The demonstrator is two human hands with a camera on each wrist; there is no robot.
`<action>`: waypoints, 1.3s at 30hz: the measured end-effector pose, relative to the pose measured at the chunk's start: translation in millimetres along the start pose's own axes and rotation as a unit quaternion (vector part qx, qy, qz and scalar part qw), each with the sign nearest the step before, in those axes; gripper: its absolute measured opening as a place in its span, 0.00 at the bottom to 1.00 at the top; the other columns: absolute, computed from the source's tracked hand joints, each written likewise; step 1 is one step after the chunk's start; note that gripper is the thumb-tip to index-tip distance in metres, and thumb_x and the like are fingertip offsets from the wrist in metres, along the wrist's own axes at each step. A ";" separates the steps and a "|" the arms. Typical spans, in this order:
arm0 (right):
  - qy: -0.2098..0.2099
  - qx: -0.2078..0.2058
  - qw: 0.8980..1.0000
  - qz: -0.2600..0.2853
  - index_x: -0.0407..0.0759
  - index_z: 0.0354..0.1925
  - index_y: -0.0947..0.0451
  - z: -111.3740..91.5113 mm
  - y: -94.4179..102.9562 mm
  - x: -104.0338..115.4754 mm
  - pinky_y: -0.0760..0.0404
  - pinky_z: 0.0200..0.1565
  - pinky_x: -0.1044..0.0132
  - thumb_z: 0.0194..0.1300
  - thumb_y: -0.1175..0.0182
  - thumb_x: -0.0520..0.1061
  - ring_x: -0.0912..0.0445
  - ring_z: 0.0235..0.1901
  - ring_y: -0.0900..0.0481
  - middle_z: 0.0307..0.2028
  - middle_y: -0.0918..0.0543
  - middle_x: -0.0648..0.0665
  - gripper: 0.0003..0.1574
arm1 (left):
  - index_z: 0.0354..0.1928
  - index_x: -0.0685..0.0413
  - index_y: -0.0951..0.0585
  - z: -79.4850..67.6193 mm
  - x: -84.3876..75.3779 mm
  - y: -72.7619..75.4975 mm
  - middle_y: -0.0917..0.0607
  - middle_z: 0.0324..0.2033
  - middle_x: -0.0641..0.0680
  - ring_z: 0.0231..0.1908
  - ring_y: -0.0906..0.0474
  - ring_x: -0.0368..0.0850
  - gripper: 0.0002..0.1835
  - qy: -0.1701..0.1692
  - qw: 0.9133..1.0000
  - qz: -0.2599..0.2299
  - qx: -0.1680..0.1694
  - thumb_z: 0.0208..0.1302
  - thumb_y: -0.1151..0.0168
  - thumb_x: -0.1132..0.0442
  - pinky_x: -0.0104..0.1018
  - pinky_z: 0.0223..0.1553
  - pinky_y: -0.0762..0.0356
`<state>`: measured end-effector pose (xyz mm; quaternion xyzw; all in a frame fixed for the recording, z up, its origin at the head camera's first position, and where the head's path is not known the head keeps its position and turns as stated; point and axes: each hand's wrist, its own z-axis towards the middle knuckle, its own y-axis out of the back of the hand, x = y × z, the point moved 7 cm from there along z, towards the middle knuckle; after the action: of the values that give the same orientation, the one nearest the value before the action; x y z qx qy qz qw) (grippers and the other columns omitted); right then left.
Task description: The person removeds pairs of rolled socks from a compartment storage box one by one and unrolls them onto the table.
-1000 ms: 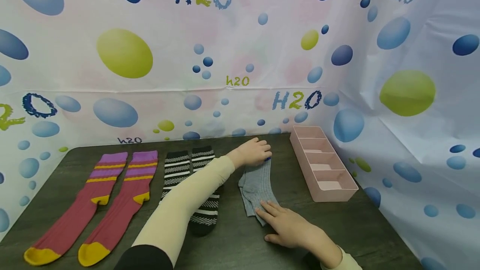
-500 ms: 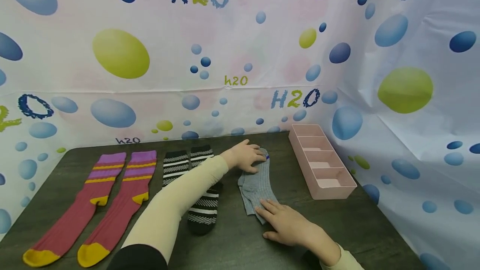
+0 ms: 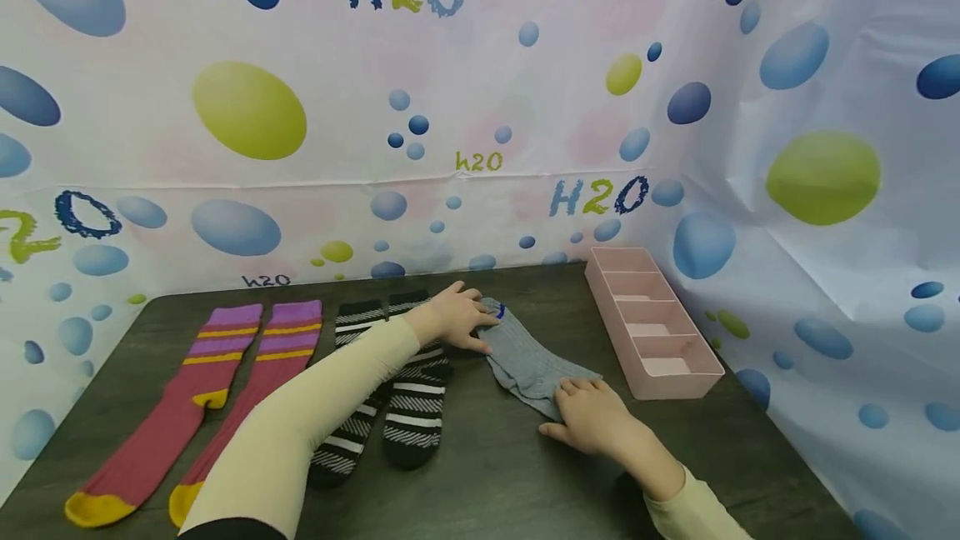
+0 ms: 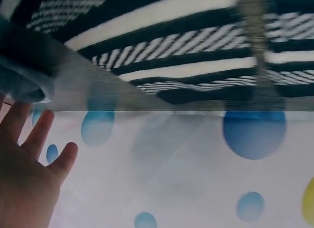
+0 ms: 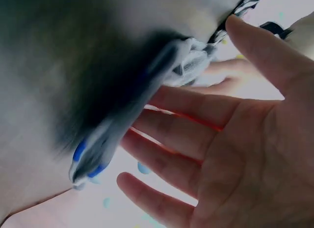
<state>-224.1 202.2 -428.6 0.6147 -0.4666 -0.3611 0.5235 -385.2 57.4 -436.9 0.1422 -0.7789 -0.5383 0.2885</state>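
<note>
A pair of grey socks (image 3: 528,361) lies slantwise on the table, a small blue mark near the far end. My left hand (image 3: 450,319) touches that far end with spread fingers; in the left wrist view the left fingers (image 4: 39,137) look straight beside the grey fabric. On the near right end rests my right hand (image 3: 596,419). The right wrist view shows the right fingers (image 5: 171,134) extended along the grey socks (image 5: 117,125). Black-and-white striped socks (image 3: 416,419) lie left of the grey pair, partly behind the left forearm.
Maroon socks (image 3: 161,423) with yellow toes and purple cuffs lie at the left, one partly covered by the left sleeve. A pink divided box (image 3: 633,365) stands at the right. A bubble-printed sheet (image 3: 337,107) hangs behind the dark table (image 3: 480,482).
The grey socks have turned from nearly straight to slanted, their near end swinging right and far end left. My right hand has shifted right with them; the left hand has moved left.
</note>
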 end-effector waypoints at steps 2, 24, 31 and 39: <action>-0.012 0.008 1.000 0.000 0.28 0.58 0.26 9.6 2.1 -7.1 0.34 0.63 0.38 0.62 0.39 0.64 0.37 0.63 0.28 0.61 0.24 0.31 0.44 | 0.70 0.24 0.36 -10.5 1.5 -2.6 0.28 0.67 0.40 0.72 0.40 0.47 0.37 0.008 1.000 -0.007 0.003 0.62 0.60 0.24 0.55 0.71 0.46; 0.013 0.150 0.988 -0.014 0.38 0.67 0.32 172.1 -10.6 -104.2 0.32 0.63 0.40 0.73 0.54 0.61 0.39 0.67 0.32 0.66 0.29 0.35 0.36 | 0.64 0.29 0.25 -82.6 -74.1 15.5 0.19 0.58 0.44 0.63 0.30 0.47 0.39 -0.020 1.000 -0.016 -0.015 0.55 0.55 0.20 0.53 0.70 0.42; 0.014 0.091 0.994 -0.063 0.39 0.64 0.27 152.2 30.5 -46.9 0.35 0.64 0.38 0.72 0.50 0.59 0.40 0.70 0.37 0.68 0.30 0.37 0.33 | 0.63 0.31 0.24 -87.2 -109.2 23.6 0.20 0.59 0.42 0.64 0.30 0.45 0.43 0.042 0.999 -0.030 0.007 0.49 0.49 0.18 0.52 0.71 0.42; 0.058 0.094 0.992 -0.053 0.41 0.69 0.34 173.9 27.1 -16.1 0.44 0.70 0.39 0.66 0.42 0.61 0.43 0.75 0.47 0.74 0.41 0.41 0.41 | 0.63 0.35 0.24 -102.9 -127.6 26.5 0.21 0.59 0.45 0.63 0.30 0.45 0.45 0.074 0.994 -0.075 -0.016 0.48 0.48 0.18 0.52 0.69 0.40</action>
<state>-396.5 163.7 -436.0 0.7049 -0.4340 -0.3063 0.4699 -219.7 57.5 -424.2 0.2352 -0.7338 -0.5588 0.3066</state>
